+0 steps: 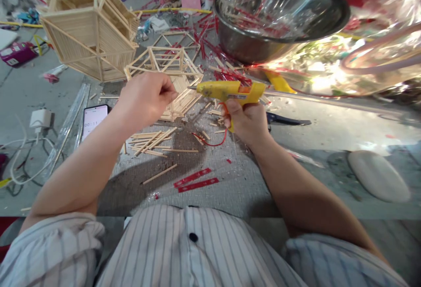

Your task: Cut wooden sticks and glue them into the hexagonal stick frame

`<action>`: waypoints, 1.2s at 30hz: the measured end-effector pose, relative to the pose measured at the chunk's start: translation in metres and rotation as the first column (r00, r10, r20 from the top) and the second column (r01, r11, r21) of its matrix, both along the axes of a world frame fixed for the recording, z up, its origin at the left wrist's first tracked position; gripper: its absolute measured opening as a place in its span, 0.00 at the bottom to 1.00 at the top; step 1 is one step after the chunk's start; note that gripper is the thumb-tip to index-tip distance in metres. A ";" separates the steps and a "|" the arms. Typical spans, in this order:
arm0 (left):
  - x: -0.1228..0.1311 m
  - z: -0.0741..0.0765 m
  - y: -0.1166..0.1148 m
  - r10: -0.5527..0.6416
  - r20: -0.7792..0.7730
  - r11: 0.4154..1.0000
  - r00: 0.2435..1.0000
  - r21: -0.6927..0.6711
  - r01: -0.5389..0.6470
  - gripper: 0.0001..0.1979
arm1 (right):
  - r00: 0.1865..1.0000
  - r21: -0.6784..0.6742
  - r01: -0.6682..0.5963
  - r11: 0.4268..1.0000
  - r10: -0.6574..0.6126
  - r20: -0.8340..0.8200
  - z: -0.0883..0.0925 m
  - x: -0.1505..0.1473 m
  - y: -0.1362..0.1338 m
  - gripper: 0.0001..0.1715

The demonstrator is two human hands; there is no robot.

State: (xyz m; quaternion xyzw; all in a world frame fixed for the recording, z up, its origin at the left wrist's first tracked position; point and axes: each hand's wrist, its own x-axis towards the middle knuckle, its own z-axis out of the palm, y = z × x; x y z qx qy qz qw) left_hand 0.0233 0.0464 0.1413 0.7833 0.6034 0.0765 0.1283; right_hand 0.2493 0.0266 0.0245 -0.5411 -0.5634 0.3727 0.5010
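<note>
My right hand is wrapped round the handle of a yellow hot glue gun, its nozzle pointing left toward my other hand. A thin red wire curls below the grip. My left hand is closed in a pinch over the near side of an open frame of wooden sticks; whatever lies between the fingertips is hidden. Loose wooden sticks are scattered on the table just in front of the frame. A larger model built of sticks stands behind my left hand.
At the back right a steel bowl holds red and clear wrappers. Dark-handled pliers lie right of my right hand, with a white oval object nearer. On the left are a phone and a white charger. Red strips lie in front.
</note>
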 end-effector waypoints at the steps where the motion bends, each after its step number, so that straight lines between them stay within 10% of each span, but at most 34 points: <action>1: 0.001 0.000 0.005 0.001 0.004 1.000 1.000 -0.013 -0.001 0.11 | 0.999 0.003 0.020 1.000 -0.020 -0.040 0.002 0.001 0.000 0.32; 36: 0.016 -0.006 0.034 -0.054 -0.153 0.997 0.987 -0.070 0.043 0.14 | 0.974 -0.033 0.034 0.999 -0.041 -0.222 0.018 -0.001 -0.001 0.34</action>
